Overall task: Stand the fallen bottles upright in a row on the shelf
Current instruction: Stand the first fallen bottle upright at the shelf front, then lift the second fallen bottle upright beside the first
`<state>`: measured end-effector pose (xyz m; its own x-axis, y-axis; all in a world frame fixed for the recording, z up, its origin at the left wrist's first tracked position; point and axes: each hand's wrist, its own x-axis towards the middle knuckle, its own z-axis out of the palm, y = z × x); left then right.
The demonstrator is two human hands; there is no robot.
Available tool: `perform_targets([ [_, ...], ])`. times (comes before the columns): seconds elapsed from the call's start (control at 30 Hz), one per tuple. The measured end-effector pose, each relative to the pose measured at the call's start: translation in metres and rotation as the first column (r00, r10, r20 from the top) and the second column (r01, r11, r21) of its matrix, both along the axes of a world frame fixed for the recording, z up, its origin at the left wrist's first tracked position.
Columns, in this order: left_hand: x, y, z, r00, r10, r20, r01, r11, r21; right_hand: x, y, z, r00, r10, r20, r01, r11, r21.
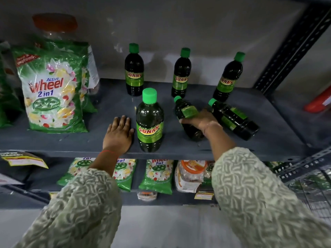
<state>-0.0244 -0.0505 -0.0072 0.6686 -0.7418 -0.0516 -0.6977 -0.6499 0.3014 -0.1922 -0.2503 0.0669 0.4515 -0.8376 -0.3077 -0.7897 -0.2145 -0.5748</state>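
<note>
Fingers of the right hand [200,121] curled around a fallen bottle [188,116], likely to tip it upright. Flat and spread, the left hand [119,133] rested empty on the shelf [107,102], probably for balance, beside an upright front bottle [150,120]. Another fallen bottle [234,119] lay just right; three bottles stood behind.
</note>
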Motion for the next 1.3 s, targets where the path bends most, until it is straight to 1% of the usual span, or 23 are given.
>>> perform_targets([
  [0.07,0.001,0.000,-0.002,1.000,0.006,0.009,-0.007,1.000,0.015,0.008,0.003,-0.011,1.000,0.012,0.024,-0.010,0.995,-0.094],
  [0.1,0.001,-0.001,-0.002,1.000,0.009,0.012,-0.009,1.000,0.017,0.012,0.005,-0.016,0.996,-0.012,0.086,0.026,0.985,-0.171],
  [0.13,0.002,-0.001,-0.002,1.000,0.008,0.016,-0.009,1.000,0.020,0.016,0.007,-0.021,0.979,-0.047,0.198,0.093,0.969,-0.231],
  [0.17,0.002,-0.001,-0.002,1.000,0.007,0.018,-0.007,1.000,0.026,0.018,0.011,-0.026,0.938,-0.072,0.339,0.165,0.953,-0.255],
  [0.2,0.002,-0.001,-0.002,1.000,0.005,0.020,-0.006,1.000,0.031,0.019,0.015,-0.031,0.876,-0.084,0.474,0.223,0.943,-0.246],
  [0.23,0.002,0.000,-0.002,1.000,0.007,0.021,-0.007,0.999,0.033,0.019,0.020,-0.036,0.815,-0.079,0.574,0.247,0.943,-0.222],
  [0.3,0.001,0.000,-0.002,1.000,0.009,0.019,-0.010,0.999,0.031,0.020,0.026,-0.045,0.754,-0.054,0.655,0.227,0.957,-0.183],
  [0.33,0.001,0.000,-0.002,1.000,0.010,0.019,-0.011,1.000,0.028,0.020,0.026,-0.049,0.742,-0.045,0.669,0.213,0.962,-0.172],
  [0.47,0.002,-0.001,-0.002,1.000,0.009,0.018,-0.009,1.000,0.018,0.018,0.021,-0.052,0.782,0.015,0.622,0.154,0.964,-0.217],
  [0.5,0.002,-0.001,-0.002,1.000,0.010,0.018,-0.010,1.000,0.016,0.016,0.018,-0.052,0.777,0.012,0.629,0.152,0.966,-0.207],
  [0.6,0.001,0.000,-0.002,1.000,0.008,0.026,-0.008,1.000,0.010,0.011,0.017,-0.054,0.747,-0.023,0.664,0.118,0.988,-0.098],
  [0.63,0.001,0.000,-0.002,1.000,0.007,0.025,-0.008,1.000,0.010,0.011,0.018,-0.056,0.754,-0.019,0.656,0.104,0.991,-0.090],
  [0.67,0.001,0.000,-0.002,1.000,0.007,0.022,-0.007,1.000,0.011,0.013,0.019,-0.058,0.774,-0.007,0.634,0.099,0.989,-0.111],
  [0.73,0.000,0.000,-0.001,1.000,0.006,0.019,-0.006,1.000,0.012,0.015,0.022,-0.057,0.842,-0.017,0.539,0.132,0.975,-0.177],
  [0.77,0.000,0.000,-0.001,1.000,0.006,0.018,-0.006,1.000,0.013,0.016,0.023,-0.056,0.853,-0.022,0.521,0.151,0.967,-0.207],
  [0.83,0.001,0.000,-0.001,1.000,0.005,0.019,-0.005,1.000,0.012,0.016,0.023,-0.057,0.817,0.003,0.576,0.152,0.964,-0.220],
  [0.9,0.001,0.001,-0.001,1.000,0.004,0.017,-0.004,1.000,0.016,0.013,0.023,-0.058,0.777,-0.010,0.630,0.138,0.978,-0.155],
  [0.97,0.002,0.000,-0.002,1.000,0.002,0.017,-0.002,1.000,0.024,0.008,0.021,-0.056,0.770,-0.014,0.638,0.063,0.997,-0.054],
  [1.03,0.002,0.000,-0.002,1.000,0.001,0.017,-0.002,1.000,0.027,0.006,0.015,-0.056,0.760,0.024,0.649,-0.011,1.000,-0.024],
  [1.07,0.002,0.000,-0.002,1.000,0.002,0.018,-0.002,1.000,0.026,0.006,0.013,-0.056,0.753,0.042,0.657,-0.020,0.999,-0.041],
  [1.17,0.001,0.000,-0.001,1.000,0.005,0.018,-0.006,1.000,0.023,0.009,0.012,-0.059,0.784,0.037,0.619,0.035,0.994,-0.104],
  [1.23,0.001,0.000,-0.001,1.000,0.006,0.018,-0.006,1.000,0.022,0.007,0.013,-0.060,0.748,0.003,0.664,0.042,0.998,-0.053],
  [1.3,0.001,0.000,-0.001,1.000,0.009,0.017,-0.009,1.000,0.017,0.003,0.011,-0.057,0.731,-0.024,0.682,0.005,1.000,0.030],
])
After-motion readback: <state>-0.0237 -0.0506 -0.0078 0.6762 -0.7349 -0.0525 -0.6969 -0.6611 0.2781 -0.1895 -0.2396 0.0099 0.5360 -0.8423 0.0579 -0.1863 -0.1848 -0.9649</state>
